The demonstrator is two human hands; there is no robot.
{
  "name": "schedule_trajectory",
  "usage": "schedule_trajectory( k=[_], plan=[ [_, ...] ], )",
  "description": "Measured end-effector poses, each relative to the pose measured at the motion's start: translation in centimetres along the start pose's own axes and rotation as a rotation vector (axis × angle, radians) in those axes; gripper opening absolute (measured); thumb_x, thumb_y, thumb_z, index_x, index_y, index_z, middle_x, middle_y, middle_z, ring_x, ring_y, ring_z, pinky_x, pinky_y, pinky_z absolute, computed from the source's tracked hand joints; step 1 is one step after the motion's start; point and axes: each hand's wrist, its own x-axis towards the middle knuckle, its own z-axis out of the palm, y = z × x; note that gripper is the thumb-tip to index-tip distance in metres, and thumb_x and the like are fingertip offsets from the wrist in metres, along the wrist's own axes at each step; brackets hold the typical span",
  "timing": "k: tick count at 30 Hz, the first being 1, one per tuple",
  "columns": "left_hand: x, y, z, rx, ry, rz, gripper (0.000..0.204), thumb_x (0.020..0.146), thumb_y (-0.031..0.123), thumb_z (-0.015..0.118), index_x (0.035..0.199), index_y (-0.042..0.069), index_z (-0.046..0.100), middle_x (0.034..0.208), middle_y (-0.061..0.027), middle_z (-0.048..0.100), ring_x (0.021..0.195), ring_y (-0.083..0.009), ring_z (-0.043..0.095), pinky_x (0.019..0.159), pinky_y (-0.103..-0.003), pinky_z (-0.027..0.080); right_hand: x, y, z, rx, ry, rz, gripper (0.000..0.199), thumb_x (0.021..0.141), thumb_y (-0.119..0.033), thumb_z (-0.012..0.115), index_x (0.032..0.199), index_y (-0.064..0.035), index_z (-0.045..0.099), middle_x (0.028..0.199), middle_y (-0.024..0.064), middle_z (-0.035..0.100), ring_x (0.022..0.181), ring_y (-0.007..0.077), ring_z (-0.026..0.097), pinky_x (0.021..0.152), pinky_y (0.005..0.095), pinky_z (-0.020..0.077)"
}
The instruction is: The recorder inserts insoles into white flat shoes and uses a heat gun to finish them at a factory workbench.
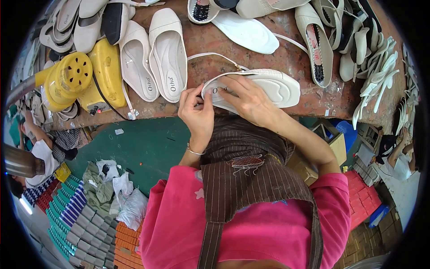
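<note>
A cream slingback shoe (290,85) lies sideways at the front edge of the worktable, its toe to the right. Inside it sits a pale padded insole (274,89) with printing at the heel. My left hand (197,112) pinches the heel rim, with thumb and fingertips closed on it. Reaching in from the right, my right hand (253,101) is bent over the shoe, and its fingers press on the insole near the heel. A thin strap (210,54) with a small buckle runs from the shoe's far side. My palms hide part of the near rim.
Two finished-looking cream shoes (167,58) stand left of my hands, beside a yellow machine with a round perforated head (75,76). A white insole (246,31) and a shoe with a bare inside (316,49) lie behind. White straps (378,80) pile up right. Other people work at both sides.
</note>
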Motion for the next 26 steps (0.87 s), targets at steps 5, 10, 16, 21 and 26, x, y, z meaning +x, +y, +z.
schedule_trajectory(
  k=[5,10,16,21,26],
  plan=[
    [1.0,-0.2,-0.1,0.138,-0.054,0.161,0.006,0.086,-0.004,0.065,0.092,-0.004,0.065,0.074,-0.0068,0.059,0.052,-0.0063,0.054,0.045,-0.023,0.043,0.3,1.5,0.7,0.095,-0.109,-0.268,0.039,0.077,-0.009,0.06,0.113,-0.001,0.068,0.128,0.0135,0.06,0.125,0.0286,0.053,0.105,0.0388,0.0444],
    [1.7,0.3,-0.5,0.212,-0.161,0.107,0.006,0.089,-0.002,0.061,0.084,-0.003,0.058,0.062,-0.0058,0.058,0.05,-0.007,0.052,0.043,-0.025,0.038,-0.9,-0.7,-0.1,-0.088,-0.104,-0.067,0.037,0.077,-0.012,0.06,0.112,-0.0052,0.07,0.129,0.0112,0.061,0.125,0.0242,0.055,0.11,0.0415,0.039],
    [1.7,1.1,-1.0,0.27,-0.26,0.008,0.009,0.088,0.001,0.06,0.082,-0.001,0.054,0.061,-0.0126,0.06,0.05,-0.0205,0.059,0.048,-0.034,0.043,-2.6,-1.6,-1.3,-0.302,-0.072,0.17,0.036,0.074,-0.012,0.064,0.109,-0.0099,0.072,0.123,0.0098,0.064,0.122,0.0247,0.056,0.113,0.0451,0.0329],
    [-1.0,3.3,-0.6,0.43,-0.594,0.061,0.013,0.087,0.011,0.062,0.083,0.001,0.055,0.064,-0.0179,0.064,0.055,-0.0326,0.064,0.054,-0.043,0.047,-2.3,1.9,-3.9,-0.467,0.467,0.449,0.037,0.075,-0.011,0.069,0.111,-0.011,0.071,0.11,0.0096,0.068,0.118,0.0269,0.058,0.112,0.0465,0.0328],
    [-4.7,6.5,1.4,0.611,-0.8,0.255,0.022,0.082,0.031,0.071,0.078,0.011,0.062,0.063,-0.0109,0.067,0.059,-0.0328,0.066,0.058,-0.045,0.05,-2.0,3.3,-7.7,0.284,0.575,0.75,0.065,0.078,-0.027,0.075,0.138,-0.0164,0.052,0.134,0.0193,0.052,0.13,0.0379,0.044,0.11,0.057,0.0298]
  ],
)
